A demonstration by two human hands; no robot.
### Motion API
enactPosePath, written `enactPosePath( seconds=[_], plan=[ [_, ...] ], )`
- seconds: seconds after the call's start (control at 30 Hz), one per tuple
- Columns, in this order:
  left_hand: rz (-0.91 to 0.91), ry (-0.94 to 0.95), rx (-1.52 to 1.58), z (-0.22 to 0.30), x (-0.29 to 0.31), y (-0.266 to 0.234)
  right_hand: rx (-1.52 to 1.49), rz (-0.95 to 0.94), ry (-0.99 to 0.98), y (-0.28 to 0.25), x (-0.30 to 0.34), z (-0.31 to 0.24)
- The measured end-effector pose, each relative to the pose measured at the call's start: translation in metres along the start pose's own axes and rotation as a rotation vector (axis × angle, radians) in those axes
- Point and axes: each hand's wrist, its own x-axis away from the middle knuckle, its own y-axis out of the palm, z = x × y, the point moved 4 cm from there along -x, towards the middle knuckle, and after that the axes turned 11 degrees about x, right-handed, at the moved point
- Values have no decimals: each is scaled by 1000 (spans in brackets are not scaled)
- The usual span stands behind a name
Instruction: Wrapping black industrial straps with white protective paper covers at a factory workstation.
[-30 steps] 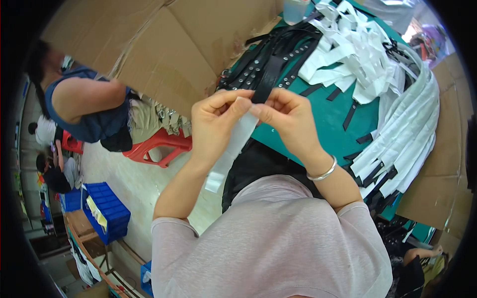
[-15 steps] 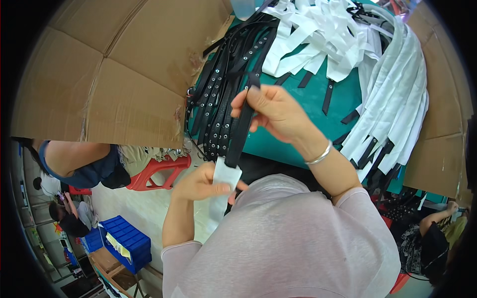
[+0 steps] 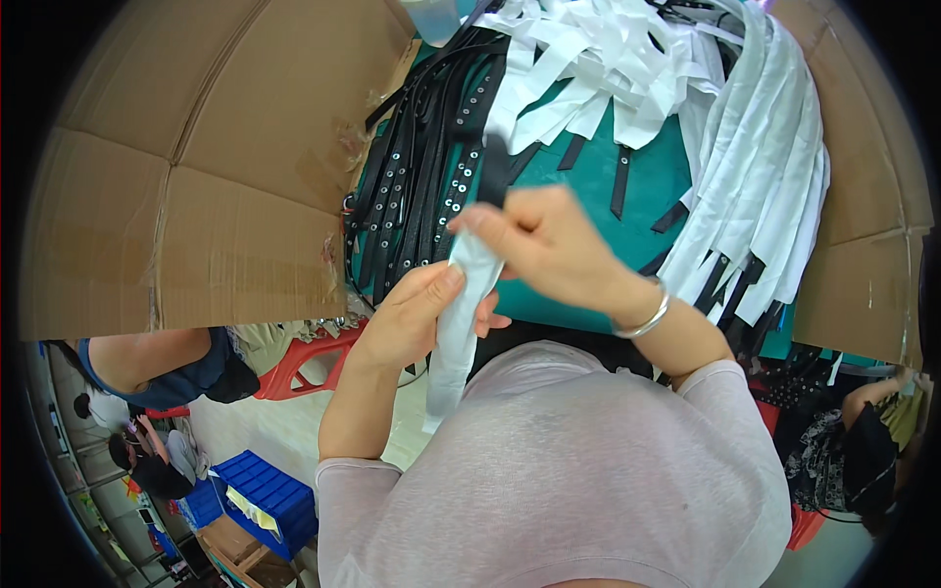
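Across the green bench [image 3: 596, 171], I observe eyelet straps [image 3: 397, 186] at left and piled white strips [image 3: 608, 69] beyond. Left hand [image 3: 407, 314]: grip clamped on the held white strip [image 3: 456, 343], which slants over the near edge. Right hand [image 3: 549, 240]: grip pinched at its upper end; blur hides whether the black strap [image 3: 493, 176] emerging there is also caught. I judge the step to be working strip along strap; next calls for steady left hold, straight alignment.
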Motion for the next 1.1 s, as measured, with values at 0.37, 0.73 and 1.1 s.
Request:
enactPosePath(
  seconds=[0.37, 0.73, 1.1],
  plan=[
    [137, -53, -72, -18, -8, -20, -230, 388, -90, 6, 0, 35],
    [147, -136, -37, -21, -9, -27, -472, 212, 203, 9, -12, 58],
    [219, -144, 19, -19, 2, -42, -587, -9, 254, 30, -19, 66]
  ],
)
